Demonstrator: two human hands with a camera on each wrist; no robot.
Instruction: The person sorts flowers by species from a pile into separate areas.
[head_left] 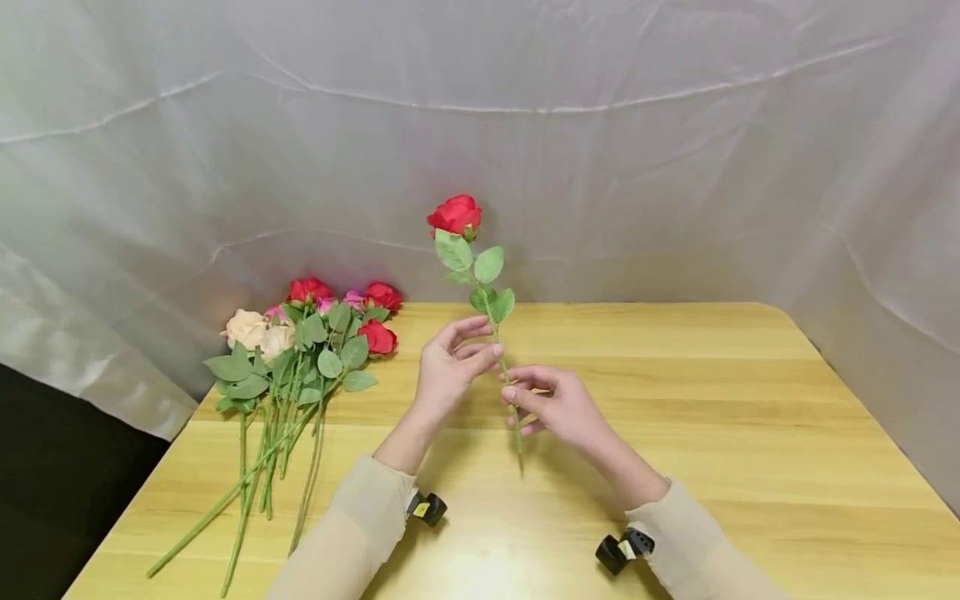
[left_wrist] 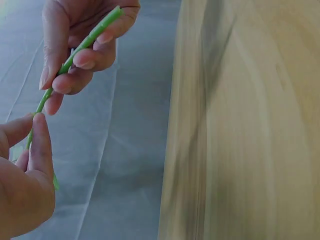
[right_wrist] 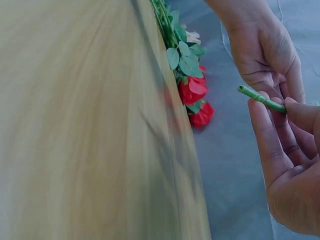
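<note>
A single red rose point(head_left: 454, 215) with green leaves stands nearly upright above the table, its bloom at the top. My left hand point(head_left: 448, 367) pinches the stem just below the lowest leaves, between thumb and fingers. Lower down, my right hand point(head_left: 558, 407) holds the same stem between thumb and fingers, and the cut end pokes out beneath it. In the left wrist view the green stem point(left_wrist: 85, 45) runs through both hands. From the right wrist the stem's hollow cut end point(right_wrist: 250, 92) shows beside the right fingers; the bloom is out of that view.
On the table's left side lies a pile of roses, among them a red one point(head_left: 378, 337), a cream one point(head_left: 246, 328) and pink ones, stems toward the front. The wooden table point(head_left: 720, 433) meets a grey cloth backdrop point(head_left: 637, 183). A black area point(head_left: 60, 467) lies at left.
</note>
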